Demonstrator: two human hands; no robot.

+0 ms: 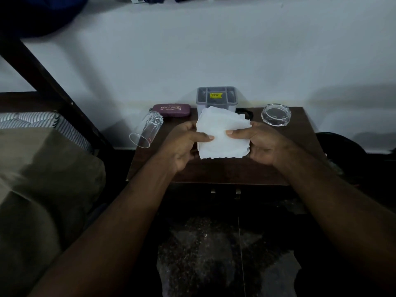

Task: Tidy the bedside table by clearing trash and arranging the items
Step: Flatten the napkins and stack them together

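White tissues (222, 131) are pinched by the fingers (203, 137) of the left hand (184, 146) and right hand (264, 144). A tipped glass (147, 129) is shown left of them

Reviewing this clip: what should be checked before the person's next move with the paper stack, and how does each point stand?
1. Left hand and right hand both grip the paper stack: ok.
2. Sheets squared: not ok, edges fanned.
3. Glass tumbler upright: not ok, it lies on its side at the left edge of the table.
4. Bare tabletop in front: ok.
5. Whether the sheets are trash: cannot tell.
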